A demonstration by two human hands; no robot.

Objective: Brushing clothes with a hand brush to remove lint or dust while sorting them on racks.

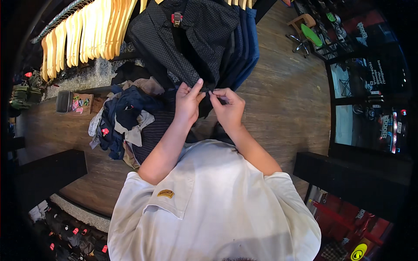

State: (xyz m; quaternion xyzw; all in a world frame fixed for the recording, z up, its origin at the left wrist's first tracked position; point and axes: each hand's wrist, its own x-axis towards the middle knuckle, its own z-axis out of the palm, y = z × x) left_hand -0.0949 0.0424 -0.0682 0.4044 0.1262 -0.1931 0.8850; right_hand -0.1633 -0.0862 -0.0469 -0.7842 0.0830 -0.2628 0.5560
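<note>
Head view: dark wood-plank floor runs across room; glass panels at far right carry white lettering. Row of pale wooden hangers upper left. Heap of clothes left of hands. Dark dotted shirt hangs top centre; left hand and right hand at its lower edge, each grip pinched on cloth. Yellow patch on wearer's chest; small red tag by shirt collar.
</note>
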